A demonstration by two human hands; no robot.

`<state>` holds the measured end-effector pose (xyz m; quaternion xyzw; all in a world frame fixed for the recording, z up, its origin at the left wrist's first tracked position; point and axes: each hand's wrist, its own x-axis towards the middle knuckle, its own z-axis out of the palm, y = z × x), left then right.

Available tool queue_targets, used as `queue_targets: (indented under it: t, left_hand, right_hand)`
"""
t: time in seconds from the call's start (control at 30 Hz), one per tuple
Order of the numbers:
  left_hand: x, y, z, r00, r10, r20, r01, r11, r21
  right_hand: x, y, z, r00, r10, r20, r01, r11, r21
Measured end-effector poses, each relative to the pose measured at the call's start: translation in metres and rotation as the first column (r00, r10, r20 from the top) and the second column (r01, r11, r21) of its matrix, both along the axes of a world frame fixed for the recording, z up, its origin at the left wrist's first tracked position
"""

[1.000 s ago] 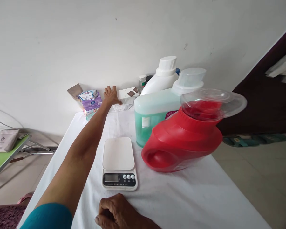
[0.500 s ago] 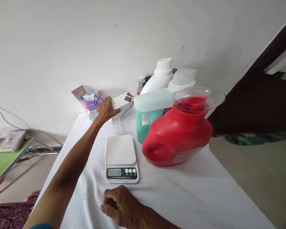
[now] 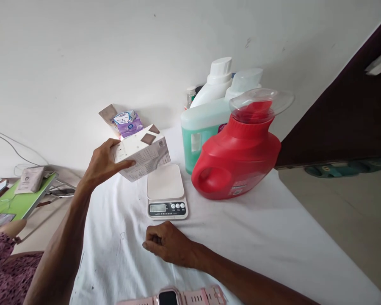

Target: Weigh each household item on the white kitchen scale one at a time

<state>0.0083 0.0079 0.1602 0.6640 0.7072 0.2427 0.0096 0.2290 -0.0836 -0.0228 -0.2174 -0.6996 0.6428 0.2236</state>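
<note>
In my left hand (image 3: 103,163) is a white carton (image 3: 141,154) with brown squares on its top and small print on its side. The thumb presses the near side, and the carton hangs tilted above the table, just left of and behind a white kitchen scale (image 3: 165,182). The scale's plate is bare; its small display is too faint to read. My right hand (image 3: 169,243) rests as a loose fist on the white cloth in front of the scale, with nothing seen in it. Closer to me lies a pink-strapped smartwatch (image 3: 167,297).
Right of the scale stand a red jug (image 3: 241,156) with a clear lid, a green-liquid bottle (image 3: 206,118) and a white bottle (image 3: 214,89). Purple tissue packs (image 3: 129,127) sit at the back left. A person's patterned clothing (image 3: 6,267) shows beside a green table (image 3: 25,199).
My left hand has lifted the carton off the back of the table and drawn it nearer, leftward. My right hand stays a fist. The view has tipped down, bringing the smartwatch into sight.
</note>
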Motion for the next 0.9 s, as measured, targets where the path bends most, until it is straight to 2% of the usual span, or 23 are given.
queue_targets:
  t: [0.1, 0.23, 0.37, 0.53, 0.6, 0.67, 0.73, 0.77, 0.83, 0.9]
  left_hand:
    - [0.000, -0.020, -0.006, 0.998, -0.054, 0.019, 0.055, 0.996, -0.068]
    - [0.008, -0.026, -0.018, 0.991, -0.134, 0.017, 0.135, 0.984, -0.120]
    - [0.012, -0.019, -0.025, 0.975, -0.211, 0.073, 0.218, 0.970, -0.109]
    - [0.010, -0.015, -0.024, 0.946, -0.290, 0.145, 0.307, 0.945, -0.110]
    - [0.002, -0.017, -0.024, 0.937, -0.303, 0.176, 0.319, 0.945, -0.073]
    - [-0.009, -0.017, -0.029, 0.904, -0.322, 0.283, 0.334, 0.943, 0.005]
    - [-0.022, -0.016, -0.044, 0.831, -0.305, 0.466, 0.280, 0.952, 0.123]
    - [-0.027, -0.014, -0.056, 0.783, -0.270, 0.561, 0.205, 0.963, 0.177]
    - [-0.032, -0.009, -0.088, 0.684, -0.150, 0.714, -0.033, 0.971, 0.235]
    - [-0.030, -0.006, -0.124, 0.598, -0.037, 0.801, -0.253, 0.939, 0.232]
  right_hand:
    - [0.000, 0.001, 0.000, 1.000, -0.006, 0.008, 0.005, 0.999, 0.035]
    - [0.000, 0.001, 0.001, 1.000, -0.016, 0.013, 0.015, 0.999, 0.050]
    - [0.001, 0.000, 0.004, 1.000, -0.015, 0.009, 0.015, 0.999, 0.044]
    - [0.001, 0.001, 0.002, 1.000, -0.015, -0.009, 0.015, 0.999, 0.047]
    - [0.001, 0.001, 0.001, 1.000, -0.014, -0.025, 0.016, 0.998, 0.061]
    - [0.001, 0.001, -0.002, 0.999, -0.008, -0.039, 0.010, 0.998, 0.069]
    - [0.001, 0.002, -0.004, 0.999, -0.003, -0.047, 0.006, 0.997, 0.074]
    - [0.001, 0.002, -0.004, 0.999, -0.003, -0.051, 0.007, 0.997, 0.078]
    - [0.001, 0.002, -0.006, 0.998, -0.003, -0.057, 0.008, 0.997, 0.081]
    - [0.000, 0.001, -0.007, 0.998, -0.001, -0.063, 0.006, 0.997, 0.076]
